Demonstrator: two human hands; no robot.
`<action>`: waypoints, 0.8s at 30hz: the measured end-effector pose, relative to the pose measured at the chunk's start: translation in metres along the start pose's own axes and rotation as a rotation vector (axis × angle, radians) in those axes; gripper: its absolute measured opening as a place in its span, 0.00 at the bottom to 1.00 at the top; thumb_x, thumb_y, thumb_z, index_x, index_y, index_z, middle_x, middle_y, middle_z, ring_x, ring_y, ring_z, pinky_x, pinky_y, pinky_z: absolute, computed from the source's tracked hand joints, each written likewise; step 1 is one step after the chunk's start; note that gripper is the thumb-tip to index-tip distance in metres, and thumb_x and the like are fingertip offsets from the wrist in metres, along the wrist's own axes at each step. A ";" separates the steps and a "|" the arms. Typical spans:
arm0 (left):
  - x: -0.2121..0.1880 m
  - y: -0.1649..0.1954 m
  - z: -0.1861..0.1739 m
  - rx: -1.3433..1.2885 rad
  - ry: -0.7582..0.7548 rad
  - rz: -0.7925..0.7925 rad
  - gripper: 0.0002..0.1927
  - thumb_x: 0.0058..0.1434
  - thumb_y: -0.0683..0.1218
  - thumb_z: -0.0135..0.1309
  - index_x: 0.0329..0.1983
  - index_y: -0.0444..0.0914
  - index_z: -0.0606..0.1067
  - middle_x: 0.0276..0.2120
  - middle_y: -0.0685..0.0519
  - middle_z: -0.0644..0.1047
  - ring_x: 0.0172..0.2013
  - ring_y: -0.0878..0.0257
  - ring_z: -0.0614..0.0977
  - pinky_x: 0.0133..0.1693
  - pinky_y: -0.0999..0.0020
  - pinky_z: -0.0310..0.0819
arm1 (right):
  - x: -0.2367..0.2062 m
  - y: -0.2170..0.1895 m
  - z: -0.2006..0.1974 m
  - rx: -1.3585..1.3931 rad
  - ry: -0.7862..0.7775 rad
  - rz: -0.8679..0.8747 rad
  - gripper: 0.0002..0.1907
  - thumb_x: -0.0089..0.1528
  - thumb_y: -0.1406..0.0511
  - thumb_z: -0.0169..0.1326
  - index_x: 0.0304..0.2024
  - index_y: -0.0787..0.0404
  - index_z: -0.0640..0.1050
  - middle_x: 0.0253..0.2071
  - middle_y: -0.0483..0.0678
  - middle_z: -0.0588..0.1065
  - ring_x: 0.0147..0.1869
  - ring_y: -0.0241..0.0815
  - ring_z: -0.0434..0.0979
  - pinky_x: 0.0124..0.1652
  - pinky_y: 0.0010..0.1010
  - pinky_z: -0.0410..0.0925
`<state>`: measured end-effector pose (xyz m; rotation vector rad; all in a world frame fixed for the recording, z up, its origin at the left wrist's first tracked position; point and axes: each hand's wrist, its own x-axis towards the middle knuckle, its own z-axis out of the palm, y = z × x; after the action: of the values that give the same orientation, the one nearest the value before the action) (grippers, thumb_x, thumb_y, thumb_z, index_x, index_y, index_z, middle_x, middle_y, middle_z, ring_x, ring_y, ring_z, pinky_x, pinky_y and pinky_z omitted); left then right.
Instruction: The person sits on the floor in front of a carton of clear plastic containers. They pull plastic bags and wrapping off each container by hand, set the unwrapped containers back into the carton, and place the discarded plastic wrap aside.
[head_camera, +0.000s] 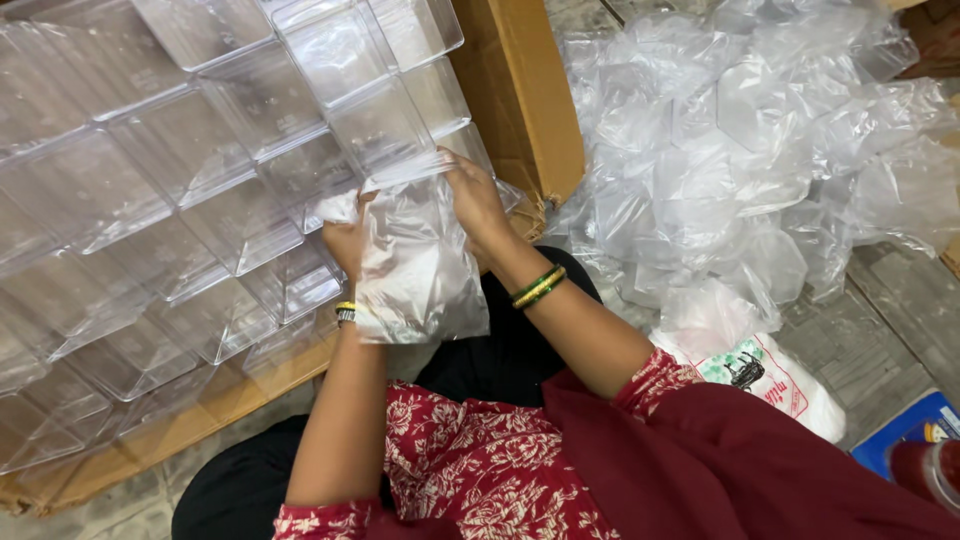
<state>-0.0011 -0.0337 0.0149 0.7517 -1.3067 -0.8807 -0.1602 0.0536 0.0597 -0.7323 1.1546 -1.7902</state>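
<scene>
Two hands meet at frame centre on one clear plastic bag. We note the left hand at about 9 o'clock of the bag, mostly behind the film; its fingers curl around the bag's upper left edge and grip it, though single fingertips cannot be told through the plastic. The right hand sits at about 1 o'clock of the bag, fingers pressed together and bent down, pinching the top edge of the film. The bag hangs between both hands, its lower part draped over the left wrist.

At 10 o'clock of the hands we record a cardboard box packed with rows of clear plastic containers, tilted toward the camera. At 2 o'clock lies a loose heap of empty clear bags on the floor. At 4 o'clock, near the right elbow, a white printed sack lies on the tiles.
</scene>
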 end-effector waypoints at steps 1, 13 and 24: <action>-0.005 -0.004 -0.003 -0.008 -0.007 -0.071 0.12 0.62 0.41 0.69 0.36 0.30 0.75 0.34 0.53 0.81 0.34 0.67 0.78 0.38 0.71 0.74 | -0.006 -0.001 -0.001 -0.031 0.001 -0.020 0.22 0.71 0.61 0.45 0.62 0.70 0.73 0.58 0.48 0.77 0.61 0.35 0.74 0.60 0.25 0.64; -0.032 0.123 -0.006 -0.407 -0.080 -0.581 0.23 0.63 0.44 0.56 0.60 0.30 0.73 0.52 0.49 0.79 0.52 0.66 0.80 0.55 0.73 0.73 | -0.056 -0.042 0.007 -0.227 -0.158 -0.372 0.22 0.73 0.68 0.42 0.69 0.64 0.70 0.57 0.48 0.68 0.64 0.38 0.67 0.66 0.27 0.58; -0.071 0.206 -0.022 -0.231 -0.227 -0.626 0.11 0.65 0.45 0.61 0.29 0.35 0.77 0.18 0.58 0.73 0.16 0.72 0.68 0.17 0.77 0.55 | -0.086 -0.069 -0.041 0.354 -0.406 0.321 0.24 0.71 0.66 0.39 0.69 0.67 0.65 0.56 0.52 0.75 0.57 0.41 0.76 0.58 0.32 0.70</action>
<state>0.0419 0.1276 0.1570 0.9108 -1.1451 -1.6289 -0.1787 0.1606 0.1045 -0.6192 0.6228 -1.4371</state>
